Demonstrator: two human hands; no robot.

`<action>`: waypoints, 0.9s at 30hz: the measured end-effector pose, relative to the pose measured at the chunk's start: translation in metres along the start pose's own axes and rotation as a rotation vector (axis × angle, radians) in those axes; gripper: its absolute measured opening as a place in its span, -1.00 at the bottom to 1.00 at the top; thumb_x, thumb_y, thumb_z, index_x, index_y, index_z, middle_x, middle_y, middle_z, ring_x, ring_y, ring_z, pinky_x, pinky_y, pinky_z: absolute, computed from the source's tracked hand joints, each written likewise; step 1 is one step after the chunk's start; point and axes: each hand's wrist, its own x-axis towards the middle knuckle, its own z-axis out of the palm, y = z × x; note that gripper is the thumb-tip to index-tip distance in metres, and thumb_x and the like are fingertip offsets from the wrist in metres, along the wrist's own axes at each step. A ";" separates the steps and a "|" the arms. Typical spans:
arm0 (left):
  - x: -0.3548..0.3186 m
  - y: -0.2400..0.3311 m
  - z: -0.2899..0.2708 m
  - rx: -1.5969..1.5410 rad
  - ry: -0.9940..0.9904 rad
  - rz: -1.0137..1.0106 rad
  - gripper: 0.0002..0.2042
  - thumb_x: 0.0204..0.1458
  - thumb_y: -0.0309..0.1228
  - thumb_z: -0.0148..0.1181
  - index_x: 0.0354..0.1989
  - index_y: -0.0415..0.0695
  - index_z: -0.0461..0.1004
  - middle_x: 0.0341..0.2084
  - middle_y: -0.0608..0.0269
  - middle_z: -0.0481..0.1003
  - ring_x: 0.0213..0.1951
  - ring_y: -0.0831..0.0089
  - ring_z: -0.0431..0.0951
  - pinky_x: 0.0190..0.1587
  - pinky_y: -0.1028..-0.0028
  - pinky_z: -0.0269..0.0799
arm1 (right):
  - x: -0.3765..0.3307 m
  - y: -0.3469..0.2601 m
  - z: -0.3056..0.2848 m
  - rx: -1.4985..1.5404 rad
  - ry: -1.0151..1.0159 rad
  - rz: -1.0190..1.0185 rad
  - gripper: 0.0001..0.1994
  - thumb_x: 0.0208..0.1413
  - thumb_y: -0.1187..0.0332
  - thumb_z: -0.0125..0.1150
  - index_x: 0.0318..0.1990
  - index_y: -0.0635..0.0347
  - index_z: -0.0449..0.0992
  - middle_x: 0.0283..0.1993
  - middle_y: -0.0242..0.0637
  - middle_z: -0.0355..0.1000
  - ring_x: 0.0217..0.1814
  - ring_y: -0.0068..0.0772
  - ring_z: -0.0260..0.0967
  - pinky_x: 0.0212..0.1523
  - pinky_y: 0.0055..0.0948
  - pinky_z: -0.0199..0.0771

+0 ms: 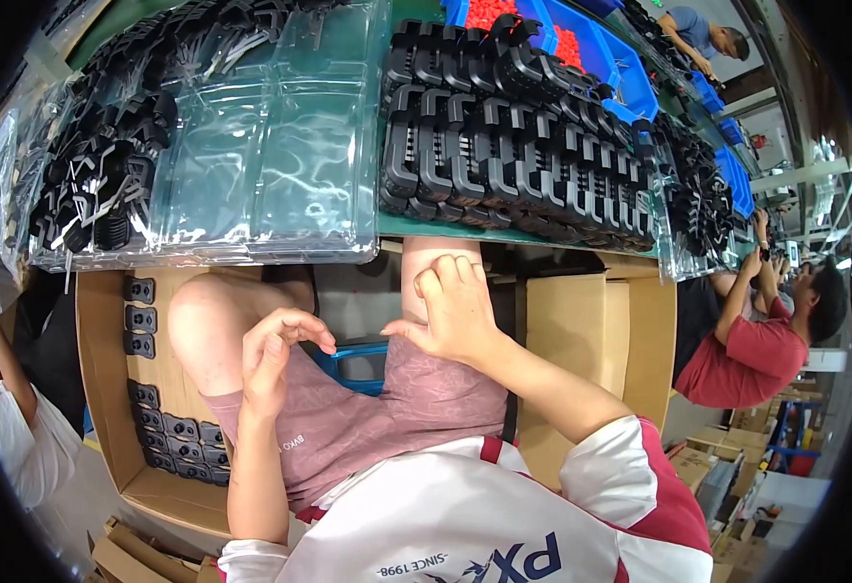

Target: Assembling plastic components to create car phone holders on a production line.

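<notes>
My left hand (275, 355) hovers over my left thigh, its fingers loosely bent and the thumb apart; nothing shows in it. Over my right knee lies my right hand (455, 309), thumb spread wide and fingers slightly curled, with no object visible in it. Beyond my knees, black plastic frame-shaped parts (470, 146) are stacked in rows on the green table. Left of them sits a clear plastic tray (271, 165), with a heap of small black parts with metal pins (105, 185) at its left side.
A cardboard box (101, 360) at my left holds several black parts (183, 447). Another carton (577, 340) stands at my right. Blue bins (625, 73) with red pieces (489, 12) are at the back. Co-workers sit left and right; one wears a red shirt (751, 360).
</notes>
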 end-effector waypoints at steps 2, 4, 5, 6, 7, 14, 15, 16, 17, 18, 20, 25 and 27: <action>0.001 0.001 0.002 0.043 -0.014 -0.012 -0.44 0.15 0.07 -0.12 -0.28 -0.33 0.41 -0.41 0.00 0.48 -0.42 0.28 0.50 -0.25 0.38 0.41 | 0.000 0.000 0.001 -0.013 -0.008 0.006 -0.39 -0.10 -0.31 0.09 -0.41 0.18 0.32 -0.37 -0.23 0.12 -0.35 -0.21 0.06 -0.21 -0.27 0.10; 0.002 0.000 0.002 0.048 -0.016 -0.014 -0.45 0.16 0.06 -0.12 -0.28 -0.33 0.41 -0.42 0.01 0.48 -0.42 0.28 0.50 -0.25 0.39 0.40 | 0.000 0.000 0.002 -0.021 -0.005 0.000 -0.39 -0.10 -0.30 0.10 -0.41 0.18 0.32 -0.37 -0.23 0.12 -0.35 -0.21 0.06 -0.20 -0.27 0.10; 0.003 0.000 0.003 0.054 -0.020 -0.012 -0.46 0.17 0.04 -0.12 -0.28 -0.33 0.41 -0.42 0.01 0.47 -0.43 0.29 0.49 -0.25 0.40 0.40 | -0.001 0.001 0.002 -0.031 0.001 -0.007 -0.39 -0.10 -0.30 0.10 -0.41 0.18 0.33 -0.37 -0.23 0.12 -0.34 -0.20 0.06 -0.20 -0.27 0.10; 0.004 0.000 0.004 0.060 -0.024 -0.009 -0.47 0.17 0.03 -0.12 -0.28 -0.33 0.42 -0.42 0.02 0.47 -0.43 0.29 0.49 -0.24 0.40 0.39 | -0.001 0.001 0.002 -0.041 0.008 -0.014 -0.39 -0.11 -0.30 0.10 -0.41 0.19 0.33 -0.37 -0.22 0.12 -0.34 -0.20 0.06 -0.20 -0.27 0.10; 0.005 0.000 0.006 0.066 -0.028 -0.007 -0.48 0.18 0.01 -0.12 -0.28 -0.33 0.42 -0.42 0.02 0.47 -0.44 0.29 0.49 -0.24 0.41 0.39 | -0.001 0.001 0.002 -0.052 0.014 -0.021 -0.39 -0.11 -0.30 0.10 -0.40 0.19 0.33 -0.37 -0.22 0.13 -0.34 -0.20 0.06 -0.20 -0.27 0.10; 0.028 0.005 0.088 0.795 -0.129 0.352 -0.81 -0.12 -0.43 0.20 -0.29 -0.17 0.50 -0.15 0.15 0.44 -0.01 0.16 0.41 0.02 0.29 0.33 | -0.002 0.000 0.002 -0.078 -0.015 -0.006 -0.37 -0.17 -0.27 0.15 -0.37 0.24 0.38 -0.34 -0.20 0.17 -0.33 -0.21 0.09 -0.20 -0.26 0.10; 0.027 0.006 0.103 0.891 -0.175 0.386 -0.80 -0.11 -0.40 0.20 -0.28 -0.18 0.49 -0.08 0.12 0.42 0.07 0.12 0.36 0.11 0.25 0.26 | -0.002 0.000 0.005 -0.063 -0.002 -0.004 -0.37 -0.18 -0.28 0.16 -0.39 0.22 0.37 -0.34 -0.20 0.16 -0.32 -0.20 0.09 -0.21 -0.25 0.11; 0.024 0.007 0.117 0.987 -0.221 0.419 -0.78 -0.09 -0.36 0.21 -0.27 -0.18 0.48 -0.01 0.10 0.39 0.15 0.08 0.31 0.20 0.21 0.19 | -0.002 -0.001 0.008 -0.048 0.010 -0.002 -0.37 -0.19 -0.29 0.16 -0.40 0.21 0.35 -0.34 -0.19 0.16 -0.32 -0.19 0.09 -0.21 -0.24 0.12; 0.024 0.003 0.131 1.088 -0.304 0.376 -0.64 -0.05 -0.22 0.17 -0.18 -0.26 0.48 0.14 0.03 0.29 0.23 0.05 0.22 0.30 0.18 0.00 | -0.003 0.000 0.008 -0.042 0.021 0.008 -0.37 -0.20 -0.30 0.16 -0.42 0.20 0.34 -0.33 -0.19 0.15 -0.32 -0.18 0.09 -0.22 -0.23 0.13; 0.022 -0.003 0.137 1.086 -0.306 0.377 -0.64 -0.05 -0.22 0.17 -0.18 -0.26 0.48 0.14 0.03 0.29 0.23 0.05 0.22 0.30 0.18 0.00 | -0.003 -0.001 0.007 -0.044 0.021 0.011 -0.37 -0.20 -0.30 0.16 -0.42 0.20 0.34 -0.33 -0.19 0.15 -0.32 -0.18 0.09 -0.22 -0.23 0.13; 0.018 -0.021 0.145 1.180 -0.335 0.395 -0.57 -0.03 -0.16 0.13 -0.14 -0.32 0.46 0.15 -0.01 0.29 0.23 0.05 0.22 0.31 0.17 -0.04 | -0.003 -0.004 0.002 -0.040 -0.018 0.057 -0.38 -0.20 -0.26 0.18 -0.39 0.24 0.37 -0.33 -0.19 0.16 -0.32 -0.19 0.09 -0.20 -0.24 0.13; 0.021 -0.030 0.141 1.228 -0.399 0.399 -0.44 0.00 -0.07 0.06 -0.05 -0.40 0.43 0.12 -0.09 0.32 0.23 0.04 0.22 0.33 0.16 -0.10 | -0.002 -0.006 0.001 -0.032 -0.041 0.087 -0.37 -0.21 -0.27 0.17 -0.40 0.26 0.37 -0.32 -0.17 0.16 -0.32 -0.18 0.08 -0.25 -0.24 0.14; 0.025 -0.029 0.139 1.183 -0.430 0.390 -0.40 0.01 -0.05 0.03 -0.01 -0.43 0.40 0.08 -0.12 0.35 0.22 0.04 0.22 0.33 0.16 -0.12 | -0.003 -0.005 0.002 -0.030 -0.019 0.067 -0.35 -0.21 -0.32 0.15 -0.44 0.23 0.35 -0.32 -0.16 0.15 -0.33 -0.17 0.09 -0.31 -0.23 0.15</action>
